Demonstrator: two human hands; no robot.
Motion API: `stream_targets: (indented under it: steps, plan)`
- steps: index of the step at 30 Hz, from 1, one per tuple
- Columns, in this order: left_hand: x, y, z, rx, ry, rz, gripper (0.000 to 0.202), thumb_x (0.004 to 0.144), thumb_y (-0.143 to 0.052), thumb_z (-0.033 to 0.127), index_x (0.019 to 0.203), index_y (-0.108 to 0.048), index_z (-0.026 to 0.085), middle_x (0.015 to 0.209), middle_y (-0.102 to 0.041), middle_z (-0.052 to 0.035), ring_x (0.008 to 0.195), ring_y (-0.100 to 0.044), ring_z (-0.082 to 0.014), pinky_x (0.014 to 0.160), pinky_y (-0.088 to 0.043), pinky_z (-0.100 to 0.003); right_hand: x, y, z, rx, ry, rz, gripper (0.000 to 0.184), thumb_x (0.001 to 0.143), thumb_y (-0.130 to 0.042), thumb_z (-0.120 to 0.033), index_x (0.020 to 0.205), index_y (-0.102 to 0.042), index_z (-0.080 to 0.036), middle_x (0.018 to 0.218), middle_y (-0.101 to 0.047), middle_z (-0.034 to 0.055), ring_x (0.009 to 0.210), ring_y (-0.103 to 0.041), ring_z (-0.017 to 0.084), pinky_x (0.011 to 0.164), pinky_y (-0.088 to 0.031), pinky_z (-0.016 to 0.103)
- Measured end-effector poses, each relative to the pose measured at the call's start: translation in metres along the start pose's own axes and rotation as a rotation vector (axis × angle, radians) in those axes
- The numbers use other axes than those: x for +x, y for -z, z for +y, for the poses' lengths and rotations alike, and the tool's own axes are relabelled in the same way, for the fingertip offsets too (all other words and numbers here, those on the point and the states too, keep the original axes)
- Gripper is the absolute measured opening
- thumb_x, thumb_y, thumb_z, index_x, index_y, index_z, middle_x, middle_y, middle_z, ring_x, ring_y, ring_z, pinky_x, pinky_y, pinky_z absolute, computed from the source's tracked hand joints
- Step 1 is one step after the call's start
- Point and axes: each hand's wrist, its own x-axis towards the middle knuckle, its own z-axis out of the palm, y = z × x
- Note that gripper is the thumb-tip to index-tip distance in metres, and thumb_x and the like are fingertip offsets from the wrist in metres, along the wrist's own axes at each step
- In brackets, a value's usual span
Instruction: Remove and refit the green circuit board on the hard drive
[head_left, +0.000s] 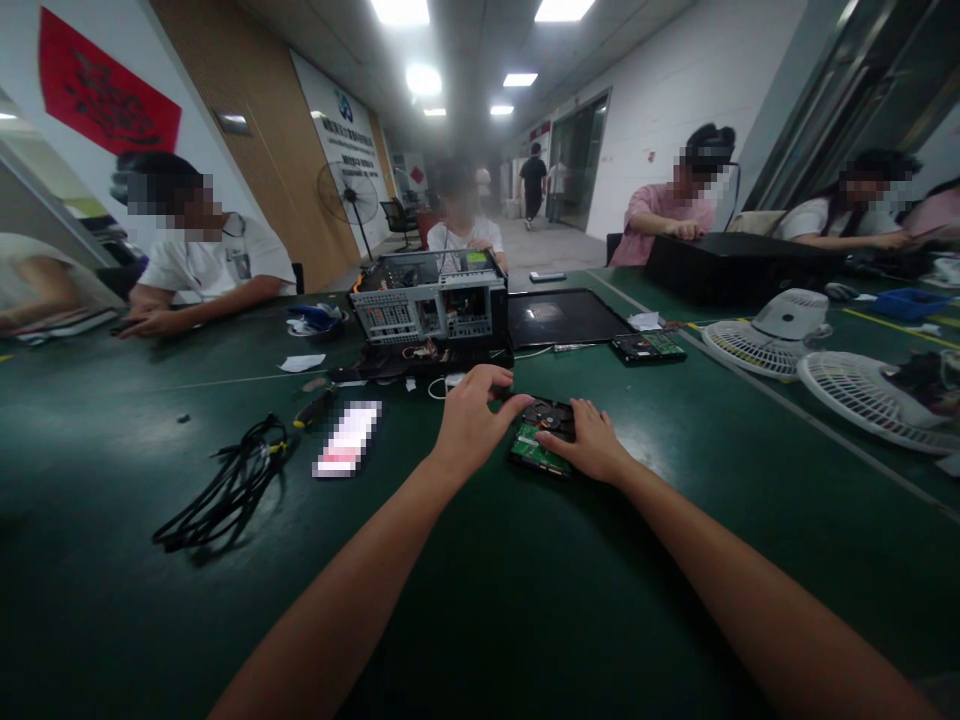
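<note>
Found at mid-tabletop, just short of the open grey metal computer case (431, 300): a small rectangular hard drive with green circuit board and black round-centred body (541, 432). Lies flat on the dark green tabletop (525, 600), flanked by both hands.

Left hand (469, 420): set at the drive's left side, grip curled downward, fingertips over the far-left corner. Contact probable; whether closed on the drive cannot be told.

Right hand (592, 440): set at the drive's right side, grip loosely open, fingers laid flat on the top face, enclosing nothing.

Long axis: appears to run from near edge toward far edge, slightly skewed; partly covered, so not certain. Neither hand nearer than the other, both at the drive and on opposite sides.

Also noted: black-and-yellow-handled screwdriver (315, 408) and black cable bundle (232, 490) well apart toward the left edge; second bare hard drive (646, 347) beyond, toward the right. Other people seated along the far edge.
</note>
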Motion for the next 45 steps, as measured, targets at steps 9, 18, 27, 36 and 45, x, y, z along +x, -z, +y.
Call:
stream_targets:
  steps: [9, 18, 27, 36, 45]
  plan:
    - [0.0027, 0.0037, 0.0012, 0.096, -0.102, 0.005, 0.015, 0.089, -0.072, 0.017, 0.103, -0.070, 0.023, 0.108, -0.063, -0.0052, 0.100, -0.064, -0.0208, 0.087, -0.058, -0.040, -0.0002, -0.0031, 0.0017, 0.002, 0.003, 0.009, 0.110, 0.082, -0.042, -0.087, 0.155, -0.031, -0.005, 0.160, -0.034, 0.0253, 0.153, -0.022, 0.039, 0.122, -0.016, 0.055]
    - [0.0012, 0.0024, -0.0002, 0.058, -0.148, -0.062, 0.023, 0.093, -0.064, 0.010, 0.112, -0.069, 0.023, 0.116, -0.071, -0.0043, 0.109, -0.067, -0.0195, 0.099, -0.057, -0.041, -0.0007, -0.0006, -0.0001, 0.000, 0.001, 0.002, 0.109, 0.083, -0.043, -0.086, 0.155, -0.032, -0.005, 0.160, -0.035, 0.0249, 0.153, -0.022, 0.039, 0.122, -0.017, 0.056]
    - [-0.0025, -0.0019, 0.0002, -0.029, -0.013, -0.045, 0.028, 0.085, -0.080, 0.029, 0.105, -0.063, 0.021, 0.116, -0.069, -0.0062, 0.106, -0.069, -0.0210, 0.087, -0.064, -0.039, -0.0015, 0.0003, -0.0006, 0.003, -0.004, 0.001, 0.109, 0.083, -0.043, -0.086, 0.155, -0.032, -0.005, 0.160, -0.035, 0.0251, 0.152, -0.024, 0.040, 0.122, -0.019, 0.055]
    - [0.0012, 0.0016, 0.0019, 0.051, -0.115, -0.051, 0.019, 0.088, -0.075, 0.018, 0.104, -0.065, 0.021, 0.113, -0.068, -0.0047, 0.105, -0.066, -0.0196, 0.092, -0.058, -0.039, 0.0002, -0.0027, 0.0018, -0.006, 0.006, 0.013, 0.107, 0.083, -0.043, -0.085, 0.155, -0.033, -0.006, 0.160, -0.036, 0.0249, 0.151, -0.025, 0.040, 0.121, -0.019, 0.055]
    - [0.0025, 0.0014, -0.0040, 0.112, -0.166, -0.039, 0.028, 0.092, -0.065, 0.010, 0.116, -0.070, 0.025, 0.111, -0.066, -0.0042, 0.101, -0.065, -0.0182, 0.091, -0.057, -0.037, 0.0010, -0.0051, 0.0041, -0.007, 0.009, 0.023, 0.109, 0.083, -0.042, -0.087, 0.156, -0.031, -0.007, 0.159, -0.038, 0.0242, 0.152, -0.024, 0.040, 0.122, -0.018, 0.055]
